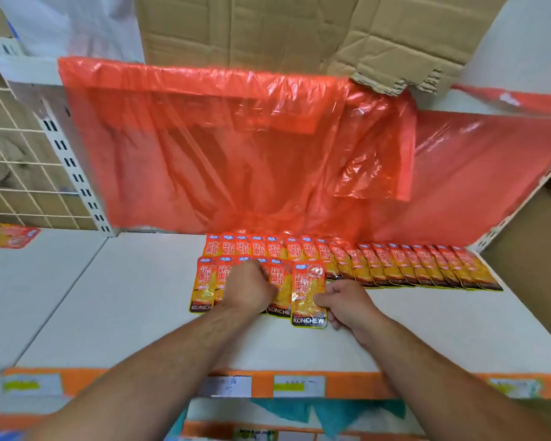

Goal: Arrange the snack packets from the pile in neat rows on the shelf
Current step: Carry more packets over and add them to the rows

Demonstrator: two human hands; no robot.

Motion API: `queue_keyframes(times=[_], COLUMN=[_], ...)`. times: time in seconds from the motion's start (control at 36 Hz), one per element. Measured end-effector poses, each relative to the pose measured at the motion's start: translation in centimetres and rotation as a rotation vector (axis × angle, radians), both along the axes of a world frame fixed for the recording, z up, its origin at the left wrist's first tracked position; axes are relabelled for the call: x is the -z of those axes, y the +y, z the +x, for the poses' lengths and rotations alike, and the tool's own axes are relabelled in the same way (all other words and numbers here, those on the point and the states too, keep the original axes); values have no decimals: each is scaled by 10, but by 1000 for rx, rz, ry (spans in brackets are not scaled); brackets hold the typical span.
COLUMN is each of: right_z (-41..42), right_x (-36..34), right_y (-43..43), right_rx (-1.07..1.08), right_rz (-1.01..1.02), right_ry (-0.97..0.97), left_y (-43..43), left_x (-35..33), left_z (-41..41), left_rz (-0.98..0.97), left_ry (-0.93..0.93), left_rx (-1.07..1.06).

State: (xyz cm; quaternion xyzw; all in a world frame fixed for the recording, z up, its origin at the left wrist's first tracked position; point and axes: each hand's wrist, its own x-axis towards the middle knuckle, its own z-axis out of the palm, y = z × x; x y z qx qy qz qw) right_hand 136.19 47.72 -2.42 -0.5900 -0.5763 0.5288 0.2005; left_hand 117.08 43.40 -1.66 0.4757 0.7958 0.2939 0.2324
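Midway, with the back row (395, 265) laid at centre frame, the right hand (344, 305) pinches a packet (309, 294) beside the short front row (204, 281), the left hand (252, 288) curled upon it, grip unclear.

Shelf (124, 313) seen from the front and above. A back row of packets (395, 265) runs along the rear of the board, from the centre to the right upright, each packet overlapping its neighbour. A shorter front row of packets (204, 284) lies just before the back row's left part. The left hand (252, 288) rests on the front row. The right hand (347, 303) pinches the end packet (309, 297) at that row's right end, overlapping the packet beside it. A plastic sheet (236, 148) hangs behind both rows, with cardboard (268, 27) above it. A wire grid (13, 154) stands at left, a stray packet (10, 237) below it. A label strip (299, 385) runs along the front edge.
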Motion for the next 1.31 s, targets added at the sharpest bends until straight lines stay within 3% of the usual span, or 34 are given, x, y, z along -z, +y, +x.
queue_keyframes(times=[0.39, 0.83, 1.03, 1.31], right_z=[15, 13, -1, -15], right_x=[1, -1, -11, -16], right_y=[10, 21, 29, 23], right_rx=[-91, -10, 6, -87], right_rz=[-84, -183, -70, 232], right_ry=[123, 166, 19, -498], left_y=[7, 9, 5, 0], left_x=[0, -8, -14, -18], left_z=[25, 31, 22, 4], left_rz=[-131, -216, -151, 14], left_ry=[203, 319, 392, 539], left_rx=[-122, -4, 59, 145])
